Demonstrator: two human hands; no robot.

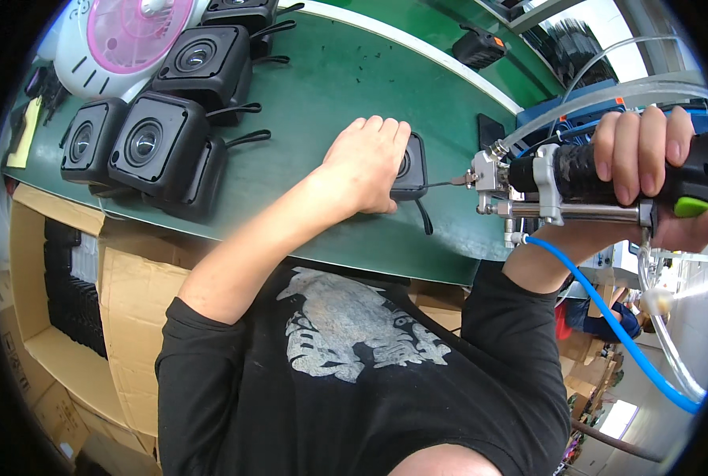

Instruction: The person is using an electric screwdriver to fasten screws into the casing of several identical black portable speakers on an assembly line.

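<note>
My left hand (366, 163) lies over a small black box speaker (417, 168) on the green bench, gripping it and covering most of its face. A loop strap hangs from the speaker's near side. In my right hand (644, 151) is a black electric screwdriver (564, 170), its fingers wrapped round the body. The screwdriver lies nearly level, with a metal feed head (490, 182) at its front. From that head a thin bit (445, 184) points left and reaches the speaker's right edge; whether it sits on a screw is too small to tell.
Several black speakers (144, 147) with strap loops stand at the bench's left, beside a white and pink fan (136, 32). A blue hose (600, 305) and a clear hose (608, 99) run from the tool. An open carton (140, 317) stands below the bench's left edge. Another speaker (479, 47) sits beyond the white rail.
</note>
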